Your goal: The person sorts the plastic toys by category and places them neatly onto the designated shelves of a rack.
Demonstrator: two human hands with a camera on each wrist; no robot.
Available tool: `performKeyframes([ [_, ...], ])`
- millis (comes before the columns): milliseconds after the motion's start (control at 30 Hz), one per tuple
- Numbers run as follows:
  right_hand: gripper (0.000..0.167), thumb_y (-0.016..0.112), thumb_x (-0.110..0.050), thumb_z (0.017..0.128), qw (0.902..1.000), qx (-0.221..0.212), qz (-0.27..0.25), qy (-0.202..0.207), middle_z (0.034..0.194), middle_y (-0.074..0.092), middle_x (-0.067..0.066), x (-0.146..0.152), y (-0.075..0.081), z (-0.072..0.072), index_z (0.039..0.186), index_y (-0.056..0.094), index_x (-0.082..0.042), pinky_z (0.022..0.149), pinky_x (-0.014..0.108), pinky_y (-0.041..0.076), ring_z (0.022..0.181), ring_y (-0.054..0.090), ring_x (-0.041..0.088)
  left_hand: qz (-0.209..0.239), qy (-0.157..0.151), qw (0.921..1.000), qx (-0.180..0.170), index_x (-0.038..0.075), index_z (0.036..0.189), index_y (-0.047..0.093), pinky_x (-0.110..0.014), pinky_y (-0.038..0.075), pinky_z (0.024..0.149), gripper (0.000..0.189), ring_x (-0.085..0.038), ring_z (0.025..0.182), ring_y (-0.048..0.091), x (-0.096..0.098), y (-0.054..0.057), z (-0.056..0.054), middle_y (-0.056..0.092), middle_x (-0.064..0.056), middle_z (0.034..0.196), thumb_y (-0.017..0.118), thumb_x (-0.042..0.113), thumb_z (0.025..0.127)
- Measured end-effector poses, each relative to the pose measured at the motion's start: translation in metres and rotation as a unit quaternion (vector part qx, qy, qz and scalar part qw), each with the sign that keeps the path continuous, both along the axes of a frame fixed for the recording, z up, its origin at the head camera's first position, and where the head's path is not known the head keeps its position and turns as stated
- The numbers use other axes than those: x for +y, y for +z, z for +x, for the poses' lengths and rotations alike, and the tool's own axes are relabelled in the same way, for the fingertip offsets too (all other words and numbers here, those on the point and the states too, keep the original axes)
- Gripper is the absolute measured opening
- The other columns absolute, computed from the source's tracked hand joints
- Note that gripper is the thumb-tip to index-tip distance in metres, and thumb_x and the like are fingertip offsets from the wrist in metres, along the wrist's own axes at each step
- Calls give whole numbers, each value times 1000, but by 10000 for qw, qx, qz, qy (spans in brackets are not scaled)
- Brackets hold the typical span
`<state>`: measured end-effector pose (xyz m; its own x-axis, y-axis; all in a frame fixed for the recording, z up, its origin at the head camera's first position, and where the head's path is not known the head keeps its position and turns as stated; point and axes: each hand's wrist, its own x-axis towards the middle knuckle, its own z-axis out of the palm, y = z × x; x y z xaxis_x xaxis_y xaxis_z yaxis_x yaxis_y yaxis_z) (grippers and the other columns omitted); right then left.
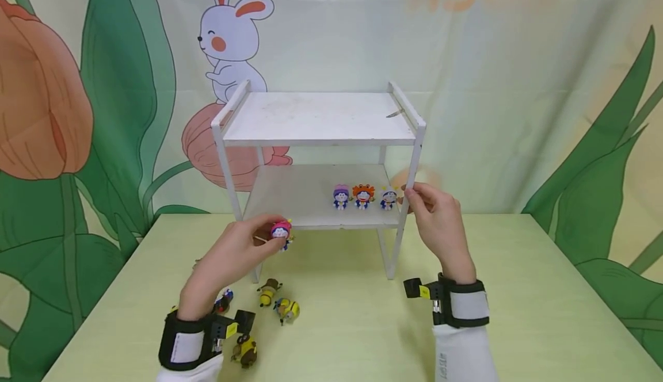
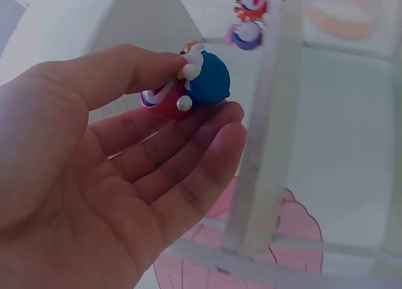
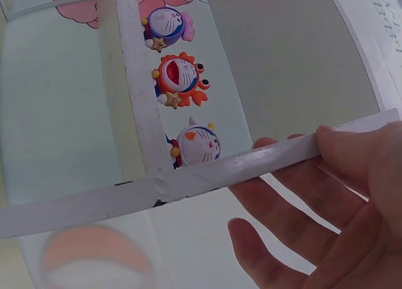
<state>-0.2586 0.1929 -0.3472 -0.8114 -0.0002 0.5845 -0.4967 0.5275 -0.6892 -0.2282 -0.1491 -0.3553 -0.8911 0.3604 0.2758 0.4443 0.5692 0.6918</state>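
Observation:
In the head view my left hand [image 1: 233, 252] pinches a small cat figurine with a pink-red hood [image 1: 281, 231] between thumb and fingers, just in front of the shelf's lower board. The left wrist view shows the figurine's blue back [image 2: 210, 78] and the thumb across its front. My right hand [image 1: 437, 218] grips the white rack's right front post [image 1: 412, 169], thumb on one side and fingers behind. On the lower board [image 1: 290, 198] stand a purple-hatted figurine [image 1: 340, 197], an orange crab-hooded figurine [image 1: 364, 197] and a white-hooded figurine [image 3: 200, 146], nearest that post.
Several yellow-and-brown figurines [image 1: 286, 310] lie on the green table [image 1: 352, 330] at front left. A red-and-blue figurine [image 1: 224, 300] is partly hidden by the left wrist. The rack's top board [image 1: 316, 117] carries a small mark or sliver at right. A printed curtain hangs behind.

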Motion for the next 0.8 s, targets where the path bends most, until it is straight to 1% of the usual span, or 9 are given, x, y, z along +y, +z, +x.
performKeyframes([
  [167,24,56,-16,101,10000,36,-51,-31,93,72,16,2,1,0,112,70,2,74,45,52,76,67,25,332,50,9992,224,7,128,61,-36,54,78,35,-20,94,63,16,11,-5,67,-6,109,66,19,95],
  [267,25,57,-17,101,9999,-36,-128,9,94,72,16,1,0,0,112,70,1,74,44,52,76,67,24,523,95,9983,242,7,129,60,-35,53,76,37,-22,91,63,23,14,-7,66,-7,109,66,18,95],
  [400,25,56,-18,101,9998,-94,-146,64,94,72,16,0,-1,1,112,70,0,75,44,51,76,67,24,726,97,9970,266,5,130,60,-35,52,76,38,-22,91,63,30,15,-12,66,-9,108,65,18,95],
  [633,24,57,-16,101,9998,-40,-193,91,93,72,16,2,-1,1,112,70,1,76,44,52,76,67,23,786,140,9957,461,8,131,59,-36,53,75,38,-23,89,64,40,18,-25,67,-9,109,65,19,95],
  [800,24,58,-15,100,9998,-89,-188,62,93,72,14,1,-1,0,111,69,2,77,45,53,76,67,24,750,130,9953,600,8,129,60,-39,55,75,37,-24,89,66,41,18,-33,68,-11,109,66,16,94],
])
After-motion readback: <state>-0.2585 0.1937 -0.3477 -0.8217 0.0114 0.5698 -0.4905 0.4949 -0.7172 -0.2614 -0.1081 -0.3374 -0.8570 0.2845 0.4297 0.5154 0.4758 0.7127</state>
